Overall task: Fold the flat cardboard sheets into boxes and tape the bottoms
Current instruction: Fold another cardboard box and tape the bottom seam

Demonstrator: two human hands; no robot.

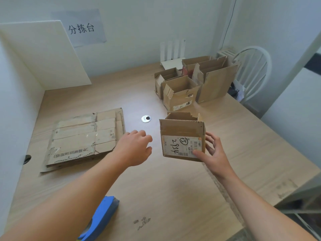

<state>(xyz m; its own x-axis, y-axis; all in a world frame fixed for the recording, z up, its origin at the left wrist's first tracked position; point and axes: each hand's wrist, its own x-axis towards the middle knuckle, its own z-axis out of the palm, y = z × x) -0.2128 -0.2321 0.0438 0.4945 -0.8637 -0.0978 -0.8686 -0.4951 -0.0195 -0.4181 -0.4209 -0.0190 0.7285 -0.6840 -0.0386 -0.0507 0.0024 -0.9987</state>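
A small folded cardboard box [180,134] with a white shipping label marked 2934 stands upright with its top open, right of the table's middle. My right hand [214,154] grips its right side, thumb on the label face and fingers behind. My left hand [134,147] hovers just left of the box, fingers loosely curled, holding nothing. A stack of flat cardboard sheets [83,138] lies on the table to the left. A blue tape dispenser [102,217] lies near the table's front edge, partly under my left forearm.
Several folded open boxes [192,84] stand grouped at the back right of the wooden table [173,188]. A round metal cable grommet [146,118] sits mid-table. A white board [43,54] leans at the back left. A white chair [251,70] stands beyond the right edge.
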